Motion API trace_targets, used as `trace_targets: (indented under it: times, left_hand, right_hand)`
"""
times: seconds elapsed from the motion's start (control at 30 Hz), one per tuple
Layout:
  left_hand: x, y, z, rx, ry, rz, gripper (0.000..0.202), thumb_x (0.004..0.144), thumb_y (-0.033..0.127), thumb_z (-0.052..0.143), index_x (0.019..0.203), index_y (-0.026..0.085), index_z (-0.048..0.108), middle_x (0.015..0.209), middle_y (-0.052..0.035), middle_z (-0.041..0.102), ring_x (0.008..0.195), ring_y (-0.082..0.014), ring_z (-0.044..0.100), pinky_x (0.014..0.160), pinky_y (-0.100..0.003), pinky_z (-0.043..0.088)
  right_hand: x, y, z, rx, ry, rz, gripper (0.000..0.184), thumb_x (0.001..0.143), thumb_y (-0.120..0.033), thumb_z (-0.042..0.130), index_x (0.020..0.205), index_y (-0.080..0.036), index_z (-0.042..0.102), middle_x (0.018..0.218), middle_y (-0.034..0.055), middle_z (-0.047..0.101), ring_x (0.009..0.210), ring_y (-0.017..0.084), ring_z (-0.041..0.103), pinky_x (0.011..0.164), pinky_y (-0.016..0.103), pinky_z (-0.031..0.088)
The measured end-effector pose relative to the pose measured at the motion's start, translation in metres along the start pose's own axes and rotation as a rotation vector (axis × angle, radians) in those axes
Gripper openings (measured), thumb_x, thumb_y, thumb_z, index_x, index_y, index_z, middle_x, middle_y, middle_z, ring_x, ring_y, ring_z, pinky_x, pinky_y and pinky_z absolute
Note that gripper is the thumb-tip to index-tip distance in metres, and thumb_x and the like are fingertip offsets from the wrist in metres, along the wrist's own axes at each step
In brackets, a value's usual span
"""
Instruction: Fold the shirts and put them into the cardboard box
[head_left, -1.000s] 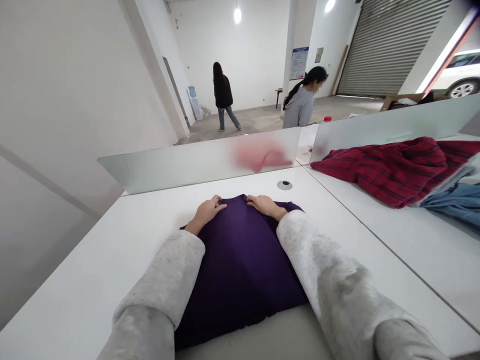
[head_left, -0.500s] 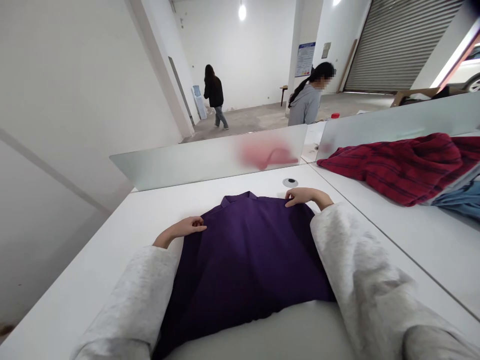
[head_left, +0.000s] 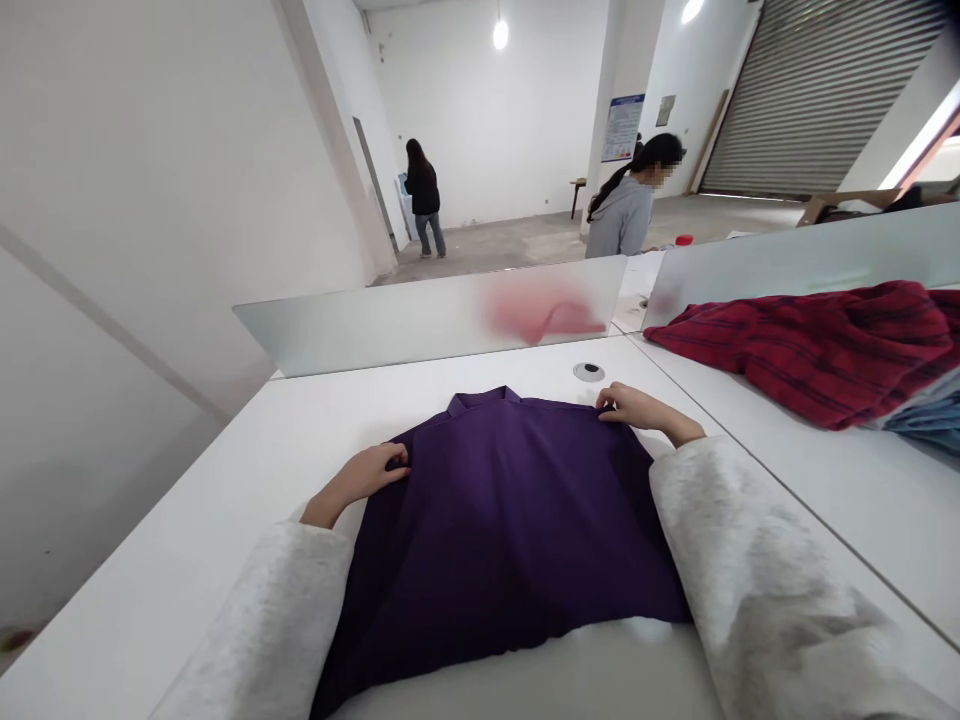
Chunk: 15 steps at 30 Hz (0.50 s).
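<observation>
Purple collared shirt [head_left: 495,540] flat on a white desk [head_left: 187,570], collar [head_left: 480,400] away from the body, long axis running straight out toward a frosted divider [head_left: 420,325]. One shirt, two hands. Right hand [head_left: 637,405] nearer the collar, fingertips in a narrow pinch at the shoulder edge; left hand [head_left: 365,473] lower, at the opposite shoulder, fingers curled on the cloth, grip impossible to tell. Beyond the divider, two people: one in a grey hoodie [head_left: 626,215], one in black [head_left: 424,190]. Off to the right, on the adjoining desk, one red plaid garment [head_left: 795,350] just beside one blue cloth [head_left: 926,425].
</observation>
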<state>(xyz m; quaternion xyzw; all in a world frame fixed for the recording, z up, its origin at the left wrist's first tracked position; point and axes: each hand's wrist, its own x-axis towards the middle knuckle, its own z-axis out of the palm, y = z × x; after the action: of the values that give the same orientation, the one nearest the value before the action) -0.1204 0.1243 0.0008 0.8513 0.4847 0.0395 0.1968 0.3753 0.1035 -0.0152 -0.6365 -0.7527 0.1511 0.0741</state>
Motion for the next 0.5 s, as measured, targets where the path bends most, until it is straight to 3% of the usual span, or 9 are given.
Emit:
trace_targets:
  times: [0.13,0.23,0.37,0.43,0.5]
  left_hand:
    - [0.006,-0.008,0.017,-0.183,0.09,-0.025,0.027,0.079,0.047,0.046,0.079,0.022,0.058,0.081,-0.0008,0.065,0.076,-0.0196,0.059,0.072,-0.03,0.043]
    - [0.01,-0.022,0.021,-0.383,0.256,-0.08,0.033,0.077,0.053,0.052,0.077,0.02,0.06,0.079,-0.0014,0.067,0.077,-0.0197,0.061,0.072,-0.029,0.045]
    - [0.012,-0.04,0.011,-0.463,0.555,-0.16,0.04,0.075,0.057,0.054,0.084,0.018,0.061,0.086,-0.0047,0.069,0.084,-0.0213,0.062,0.076,-0.031,0.047]
    - [0.014,-0.045,0.008,-0.447,0.635,-0.174,0.041,0.076,0.056,0.052,0.09,0.018,0.062,0.094,-0.0064,0.069,0.091,-0.0224,0.062,0.083,-0.033,0.047]
    - [0.016,-0.046,0.013,-0.425,0.643,-0.17,0.039,0.075,0.053,0.054,0.091,0.019,0.065,0.096,-0.0064,0.07,0.094,-0.0233,0.062,0.088,-0.035,0.045]
  right_hand:
    - [0.0,0.0,0.006,0.014,-0.061,0.06,0.036,0.077,-0.043,0.056,0.101,-0.016,0.062,0.09,0.0085,0.066,0.078,0.02,0.062,0.069,0.028,0.046]
    - [0.001,0.002,0.008,0.01,-0.053,0.049,0.027,0.078,-0.039,0.055,0.093,-0.018,0.062,0.086,0.0072,0.067,0.075,0.019,0.062,0.068,0.028,0.045]
    - [0.002,0.008,0.003,0.04,0.126,0.049,0.019,0.081,-0.036,0.051,0.087,-0.02,0.059,0.078,0.0047,0.066,0.07,0.019,0.061,0.065,0.028,0.045]
    - [0.003,0.011,0.002,0.069,0.236,0.097,0.019,0.082,-0.037,0.05,0.089,-0.021,0.057,0.071,0.0029,0.064,0.065,0.018,0.059,0.062,0.027,0.043]
    - [0.005,0.012,0.007,0.091,0.315,0.156,0.018,0.081,-0.036,0.051,0.089,-0.021,0.056,0.067,0.0018,0.063,0.063,0.018,0.058,0.06,0.026,0.043]
